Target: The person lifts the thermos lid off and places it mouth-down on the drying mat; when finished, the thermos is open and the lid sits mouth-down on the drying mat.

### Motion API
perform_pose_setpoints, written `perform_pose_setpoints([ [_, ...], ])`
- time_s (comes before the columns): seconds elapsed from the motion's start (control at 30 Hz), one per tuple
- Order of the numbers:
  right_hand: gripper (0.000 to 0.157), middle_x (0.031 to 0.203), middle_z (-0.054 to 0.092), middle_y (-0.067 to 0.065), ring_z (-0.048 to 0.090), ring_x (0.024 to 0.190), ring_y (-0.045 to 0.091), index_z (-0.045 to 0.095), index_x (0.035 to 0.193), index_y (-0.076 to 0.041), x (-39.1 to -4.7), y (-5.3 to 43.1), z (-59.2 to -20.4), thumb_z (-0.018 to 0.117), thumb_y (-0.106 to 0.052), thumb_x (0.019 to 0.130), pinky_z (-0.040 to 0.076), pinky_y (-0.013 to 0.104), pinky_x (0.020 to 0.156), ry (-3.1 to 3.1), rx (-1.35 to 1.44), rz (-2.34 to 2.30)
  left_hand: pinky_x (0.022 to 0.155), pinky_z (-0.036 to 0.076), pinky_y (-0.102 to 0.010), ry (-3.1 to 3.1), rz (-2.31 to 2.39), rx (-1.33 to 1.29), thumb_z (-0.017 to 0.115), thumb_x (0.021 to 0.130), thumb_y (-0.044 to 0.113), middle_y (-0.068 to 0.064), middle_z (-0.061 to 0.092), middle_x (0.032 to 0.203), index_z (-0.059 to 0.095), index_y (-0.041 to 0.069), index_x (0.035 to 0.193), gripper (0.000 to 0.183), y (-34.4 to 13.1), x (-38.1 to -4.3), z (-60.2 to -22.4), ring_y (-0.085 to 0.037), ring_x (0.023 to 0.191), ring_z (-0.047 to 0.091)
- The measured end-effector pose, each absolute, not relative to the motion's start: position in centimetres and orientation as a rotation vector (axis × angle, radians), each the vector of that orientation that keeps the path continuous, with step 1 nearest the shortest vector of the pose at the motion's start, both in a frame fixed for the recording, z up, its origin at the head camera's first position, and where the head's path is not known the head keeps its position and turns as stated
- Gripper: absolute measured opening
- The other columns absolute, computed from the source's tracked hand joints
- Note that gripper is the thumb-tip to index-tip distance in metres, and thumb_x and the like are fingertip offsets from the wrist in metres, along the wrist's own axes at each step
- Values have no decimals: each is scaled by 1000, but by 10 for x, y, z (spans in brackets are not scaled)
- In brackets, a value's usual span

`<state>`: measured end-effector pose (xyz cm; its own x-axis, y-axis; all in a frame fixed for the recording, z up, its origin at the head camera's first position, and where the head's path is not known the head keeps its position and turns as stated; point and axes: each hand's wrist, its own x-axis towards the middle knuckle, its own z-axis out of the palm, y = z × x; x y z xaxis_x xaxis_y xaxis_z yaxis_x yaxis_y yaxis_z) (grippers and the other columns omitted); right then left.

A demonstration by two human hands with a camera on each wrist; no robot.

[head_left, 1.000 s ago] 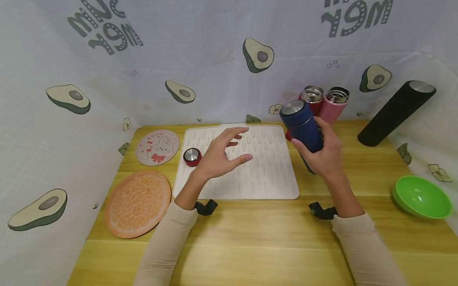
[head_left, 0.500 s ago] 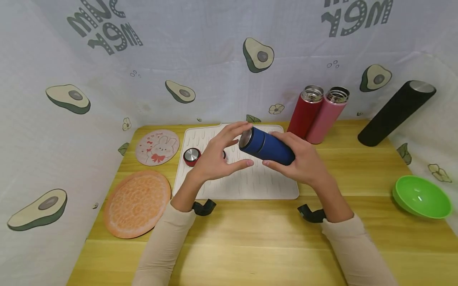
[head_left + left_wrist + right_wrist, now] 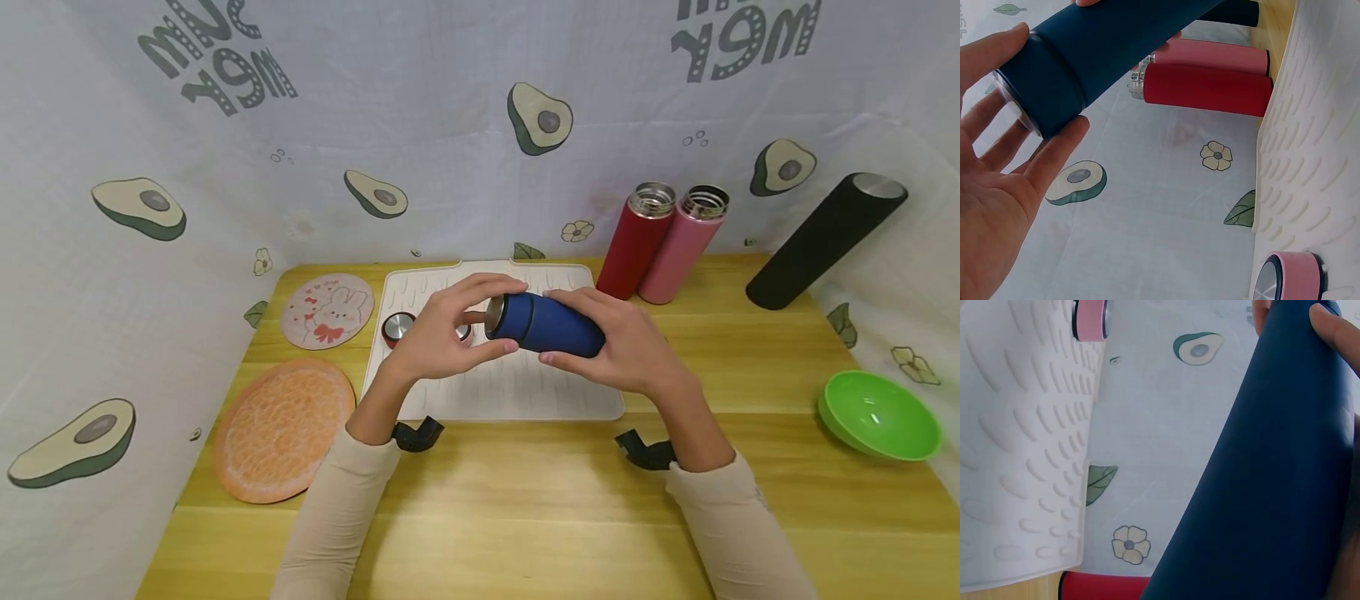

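A blue thermos bottle (image 3: 564, 327) lies nearly level above the white ridged mat (image 3: 525, 396), its capped end towards the left. My right hand (image 3: 641, 343) grips its body, thumb in front and fingers behind. My left hand (image 3: 438, 335) holds the blue lid (image 3: 1041, 84) at the other end, with the thumb and fingertips spread round its rim. The lid sits on the bottle with a thin seam between them. Below and behind the left hand, a red lid (image 3: 397, 328) and a pink lid (image 3: 1294, 276) rest on the mat.
Uncapped red (image 3: 633, 250) and pink (image 3: 681, 250) bottles stand behind the mat's right corner. A tall black bottle (image 3: 825, 242) and a green bowl (image 3: 877, 417) are farther right. A bunny coaster (image 3: 328, 311) and an orange round placemat (image 3: 288, 429) lie left.
My right hand has brought the blue bottle leftward from near the red and pink bottles and tipped it nearly level. My left hand has closed round its lid.
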<state>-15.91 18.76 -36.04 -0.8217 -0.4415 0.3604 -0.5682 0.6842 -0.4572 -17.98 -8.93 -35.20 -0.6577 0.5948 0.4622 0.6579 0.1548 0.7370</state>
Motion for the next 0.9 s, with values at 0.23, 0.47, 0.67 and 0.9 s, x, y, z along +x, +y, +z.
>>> perform_pose_setpoints([
  [0.23, 76, 131, 68, 7, 66, 106, 28, 56, 147, -22, -159, 189, -357, 82, -52, 82, 61, 49, 85, -2783, 849, 863, 90, 61, -29, -2320, -1558, -1265, 83, 88, 18, -2, 58, 144, 63, 17, 139, 55, -92, -180, -354, -18, 129, 59],
  [0.47, 75, 131, 67, 7, 65, 108, 29, 55, 146, -20, -158, 190, -354, 83, -50, 83, 61, 50, 86, -2815, 878, 909, 93, 61, -30, -2267, -1538, -1317, 84, 87, 16, -6, 59, 142, 64, 14, 136, 53, -93, -180, -353, -19, 132, 58],
  [0.67, 78, 130, 68, 11, 65, 106, 31, 58, 146, -23, -155, 187, -353, 87, -47, 78, 60, 51, 85, -2757, 821, 803, 85, 63, -29, -2262, -1541, -1251, 87, 84, 17, -4, 62, 140, 66, 15, 135, 55, -93, -179, -352, -18, 120, 65],
  [0.9, 82, 127, 68, 15, 65, 108, 35, 63, 142, -22, -151, 184, -351, 92, -48, 70, 58, 56, 88, -2598, 790, 639, 73, 64, -28, -2306, -1590, -1053, 88, 82, 22, 1, 69, 127, 68, 18, 130, 52, -90, -177, -352, -14, 96, 70],
])
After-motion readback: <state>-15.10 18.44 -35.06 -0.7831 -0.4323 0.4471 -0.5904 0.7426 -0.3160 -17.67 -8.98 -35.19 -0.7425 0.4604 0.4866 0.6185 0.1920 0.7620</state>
